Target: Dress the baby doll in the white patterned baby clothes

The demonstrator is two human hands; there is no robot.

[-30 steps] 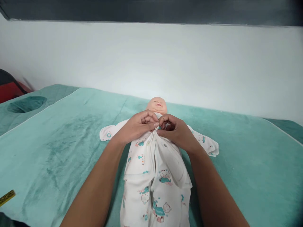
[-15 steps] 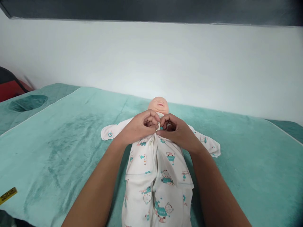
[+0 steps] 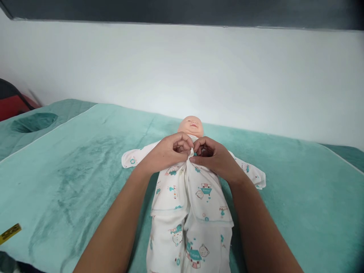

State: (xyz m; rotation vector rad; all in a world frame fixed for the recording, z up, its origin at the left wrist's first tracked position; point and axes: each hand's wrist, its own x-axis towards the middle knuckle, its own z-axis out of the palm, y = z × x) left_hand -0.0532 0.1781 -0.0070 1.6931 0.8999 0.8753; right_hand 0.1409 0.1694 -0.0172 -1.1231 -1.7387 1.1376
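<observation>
A baby doll (image 3: 191,126) lies on its back, head toward the wall, dressed in a white printed baby shirt (image 3: 173,193) and matching white pants (image 3: 209,248). Its sleeves spread out to both sides. At the upper chest, my left hand (image 3: 173,151) pinches one front edge of the shirt. Opposite it, my right hand (image 3: 210,153) pinches the other edge, the fingertips of both hands nearly touching. The fabric between them is drawn up into a raised fold running down the front. Whatever fastener lies between the fingers is mostly hidden.
A teal plush cover (image 3: 85,182) spreads under the doll, with a round hole (image 3: 34,122) at far left. Behind stands a white wall (image 3: 182,72) below a dark panel (image 3: 182,11). A red and black object (image 3: 13,102) and a yellow label (image 3: 10,233) are at left.
The pinched shirt edges have shifted very slightly to the right, and the right front panel lies flatter, showing more of its print. Both hands keep their grip.
</observation>
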